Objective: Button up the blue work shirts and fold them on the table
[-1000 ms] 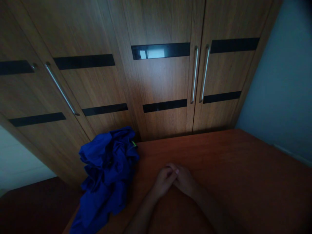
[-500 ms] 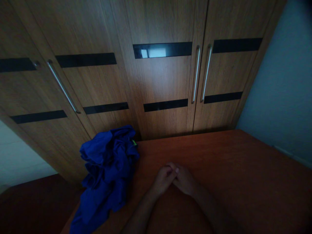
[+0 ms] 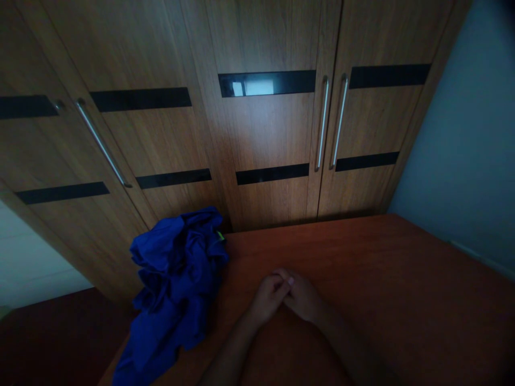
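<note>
My left hand [image 3: 265, 299] and my right hand [image 3: 304, 298] are clasped together over the table [image 3: 362, 268], fingers curled against each other. No object shows in either one. Left of them lies a crumpled dark blue cloth garment [image 3: 177, 284], heaped at the table's left side and hanging toward its near edge. A small bright green mark shows on the garment's right side. The hands are apart from the cloth.
A wooden wardrobe [image 3: 273, 128] with black strips and long metal handles [image 3: 322, 123] stands right behind the table. A bluish wall [image 3: 462, 150] bounds the right side. At the lower left is a dark reddish floor area [image 3: 52, 338].
The view has shifted very slightly. My hands stay clasped in the same spot, and the blue garment has not moved.
</note>
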Demonstrator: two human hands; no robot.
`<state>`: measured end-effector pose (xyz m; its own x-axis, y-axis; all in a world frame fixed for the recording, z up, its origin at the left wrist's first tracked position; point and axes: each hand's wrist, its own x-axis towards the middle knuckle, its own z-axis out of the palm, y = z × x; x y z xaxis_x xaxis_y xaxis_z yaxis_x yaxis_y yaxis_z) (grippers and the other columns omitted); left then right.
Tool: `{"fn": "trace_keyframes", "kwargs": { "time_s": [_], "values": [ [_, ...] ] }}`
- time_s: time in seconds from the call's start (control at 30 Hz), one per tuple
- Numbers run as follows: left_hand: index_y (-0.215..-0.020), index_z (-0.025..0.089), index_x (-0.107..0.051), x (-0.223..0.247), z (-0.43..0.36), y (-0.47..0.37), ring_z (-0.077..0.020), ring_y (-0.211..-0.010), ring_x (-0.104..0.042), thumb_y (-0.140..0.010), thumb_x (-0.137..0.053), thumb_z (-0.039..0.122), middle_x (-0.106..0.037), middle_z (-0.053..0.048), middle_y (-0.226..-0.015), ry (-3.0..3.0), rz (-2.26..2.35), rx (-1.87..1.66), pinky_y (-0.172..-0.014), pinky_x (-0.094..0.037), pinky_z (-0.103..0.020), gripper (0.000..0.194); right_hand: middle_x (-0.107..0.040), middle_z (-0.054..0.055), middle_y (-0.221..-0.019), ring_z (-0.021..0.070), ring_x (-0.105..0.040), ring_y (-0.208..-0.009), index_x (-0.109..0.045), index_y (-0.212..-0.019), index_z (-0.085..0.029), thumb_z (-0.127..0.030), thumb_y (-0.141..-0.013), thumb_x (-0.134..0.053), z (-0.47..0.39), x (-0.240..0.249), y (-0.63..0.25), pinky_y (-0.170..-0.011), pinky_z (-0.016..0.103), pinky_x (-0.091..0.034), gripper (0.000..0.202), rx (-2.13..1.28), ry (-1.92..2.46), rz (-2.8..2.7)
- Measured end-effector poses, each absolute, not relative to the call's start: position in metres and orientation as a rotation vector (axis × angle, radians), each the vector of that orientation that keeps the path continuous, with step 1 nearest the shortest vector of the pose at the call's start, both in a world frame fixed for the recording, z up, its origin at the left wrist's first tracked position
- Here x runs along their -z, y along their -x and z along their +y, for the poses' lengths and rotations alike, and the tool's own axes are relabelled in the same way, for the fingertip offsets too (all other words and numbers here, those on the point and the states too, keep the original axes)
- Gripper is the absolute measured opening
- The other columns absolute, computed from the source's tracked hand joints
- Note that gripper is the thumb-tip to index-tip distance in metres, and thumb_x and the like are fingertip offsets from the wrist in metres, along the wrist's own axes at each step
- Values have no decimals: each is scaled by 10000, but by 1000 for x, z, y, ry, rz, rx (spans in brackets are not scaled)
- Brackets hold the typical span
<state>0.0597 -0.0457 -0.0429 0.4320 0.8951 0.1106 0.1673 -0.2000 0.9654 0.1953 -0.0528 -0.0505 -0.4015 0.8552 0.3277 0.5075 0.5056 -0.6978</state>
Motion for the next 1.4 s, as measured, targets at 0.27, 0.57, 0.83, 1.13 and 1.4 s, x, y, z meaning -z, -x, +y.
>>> {"fn": "trace_keyframes", "kwargs": {
  "time_s": [0.27, 0.57, 0.83, 1.13, 1.4],
  "values": [
    [-673, 139, -602, 42, -46, -60, -139, -631, -517, -828, -515, 555, -570, -8, -656, -1649, 946, -879, -588, -383, -233, 453, -646, 44, -1047, 174, -590, -949, -544, -1096, -224, -88, -752, -494, -54, 49, -195, -836, 289, -431, 373, -687, 1147, -2080],
    [-656, 140, -586, 44, -46, -61, -129, -605, -498, -823, -513, 566, -553, -2, -636, -1661, 955, -881, -564, -366, -227, 464, -635, 47, -1067, 174, -578, -979, -541, -1086, -220, -57, -715, -480, -54, 47, -196, -862, 293, -430, 410, -682, 1125, -2088],
    [-699, 130, -613, 45, -45, -60, -146, -660, -537, -845, -507, 530, -583, -15, -676, -1662, 943, -877, -605, -401, -233, 439, -636, 49, -1065, 186, -579, -976, -538, -1089, -220, -69, -709, -489, -54, 46, -197, -856, 302, -431, 412, -695, 1158, -2095],
    [-719, 122, -624, 46, -45, -59, -150, -670, -544, -856, -496, 526, -590, -24, -695, -1677, 940, -874, -613, -407, -239, 446, -640, 46, -1050, 170, -586, -944, -532, -1102, -216, -75, -731, -493, -56, 44, -196, -832, 284, -433, 399, -696, 1118, -2080],
    [-679, 130, -605, 46, -45, -60, -143, -639, -522, -842, -500, 545, -562, -13, -659, -1695, 948, -884, -585, -387, -234, 458, -635, 47, -1046, 168, -576, -955, -541, -1044, -216, -58, -716, -496, -55, 47, -196, -838, 282, -429, 367, -704, 1121, -2076]
  ]
}}
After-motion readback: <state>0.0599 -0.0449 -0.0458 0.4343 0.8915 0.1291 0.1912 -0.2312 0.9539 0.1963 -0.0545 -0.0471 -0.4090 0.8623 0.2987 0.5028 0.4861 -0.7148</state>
